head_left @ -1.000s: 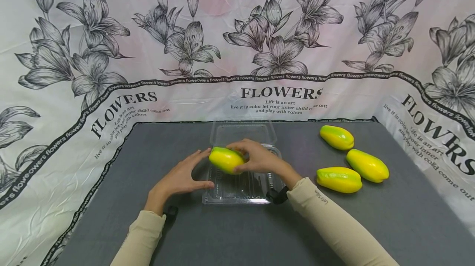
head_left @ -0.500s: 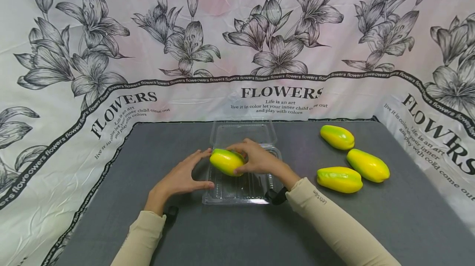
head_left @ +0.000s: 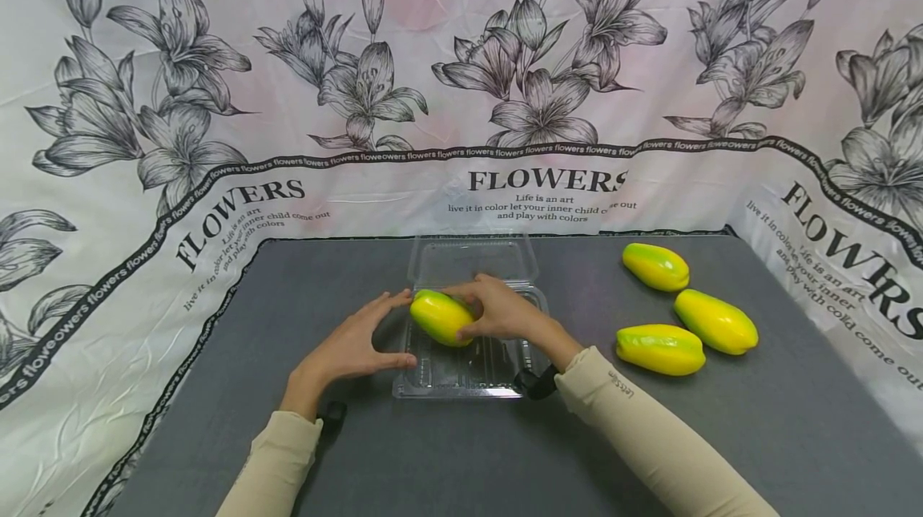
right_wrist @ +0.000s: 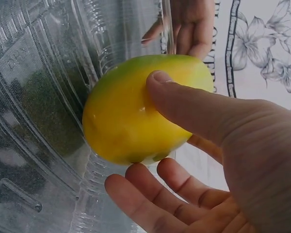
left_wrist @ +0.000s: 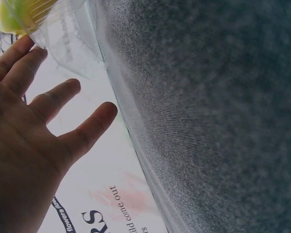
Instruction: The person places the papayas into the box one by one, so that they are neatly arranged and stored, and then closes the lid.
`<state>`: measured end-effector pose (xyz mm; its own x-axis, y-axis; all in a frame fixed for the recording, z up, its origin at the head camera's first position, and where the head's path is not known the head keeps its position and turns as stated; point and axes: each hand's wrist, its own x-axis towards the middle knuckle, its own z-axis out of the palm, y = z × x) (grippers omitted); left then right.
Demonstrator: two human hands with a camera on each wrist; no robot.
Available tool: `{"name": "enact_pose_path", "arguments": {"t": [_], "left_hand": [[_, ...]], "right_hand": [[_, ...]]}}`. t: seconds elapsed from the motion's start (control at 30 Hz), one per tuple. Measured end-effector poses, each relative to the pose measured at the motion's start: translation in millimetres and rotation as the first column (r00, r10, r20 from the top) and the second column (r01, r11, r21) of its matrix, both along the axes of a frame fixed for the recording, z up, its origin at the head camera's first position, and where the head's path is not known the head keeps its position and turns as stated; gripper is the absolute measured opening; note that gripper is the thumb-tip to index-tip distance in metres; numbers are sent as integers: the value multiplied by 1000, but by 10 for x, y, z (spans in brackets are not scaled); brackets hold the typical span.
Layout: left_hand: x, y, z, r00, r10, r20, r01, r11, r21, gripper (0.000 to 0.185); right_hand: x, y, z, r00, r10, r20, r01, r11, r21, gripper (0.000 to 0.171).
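Observation:
In the head view my right hand [head_left: 505,308] holds a glossy yellow-green papaya [head_left: 441,318] over the left part of a clear plastic clamshell box [head_left: 469,393]. The right wrist view shows the thumb pressed on one side of the papaya [right_wrist: 136,111] and fingertips along its opposite side, close over the ribbed box floor [right_wrist: 43,111]. My left hand [head_left: 353,341] is at the box's left side, its fingers spread and thumb apart, with nothing gripped. In the left wrist view those fingers [left_wrist: 53,99] reach up beside the clear box wall.
The box's hinged lid [head_left: 472,259] lies back toward the rear edge of the grey table [head_left: 303,276]. To the right lie three more papayas [head_left: 659,349], grouped together. A white flower-printed cloth [head_left: 389,188] stands behind and along the sides.
My right hand has lowered the papaya slightly toward the box, and the papaya's right end now tips further down. The left hand stays in place.

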<state>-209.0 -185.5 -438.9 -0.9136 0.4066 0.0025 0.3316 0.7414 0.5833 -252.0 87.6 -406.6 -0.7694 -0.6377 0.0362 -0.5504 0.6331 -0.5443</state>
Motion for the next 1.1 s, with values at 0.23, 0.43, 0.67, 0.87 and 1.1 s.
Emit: {"name": "enact_pose_path", "arguments": {"t": [0.23,0.43,0.67,0.87,1.1], "left_hand": [[-2,11,5,1000,-3,-1,3,1000,6,96],[-4,12,3,1000,-7,-5,7,1000,5,96],[9,4,6,1000,-6,-4,6,1000,3,98],[16,-2,1,1000,-6,-6,6,1000,-1,100],[11,-3,1,1000,-8,2,8,1000,-4,99]], "right_hand": [[8,14,21,1000,-10,27,10,1000,-25,73],[13,29,36,1000,-10,29,11,1000,-20,72],[48,79,74,998,-15,68,17,999,-31,71],[66,205,103,993,-36,111,43,998,-56,71],[95,409,135,992,-64,107,75,992,-99,72]]}}
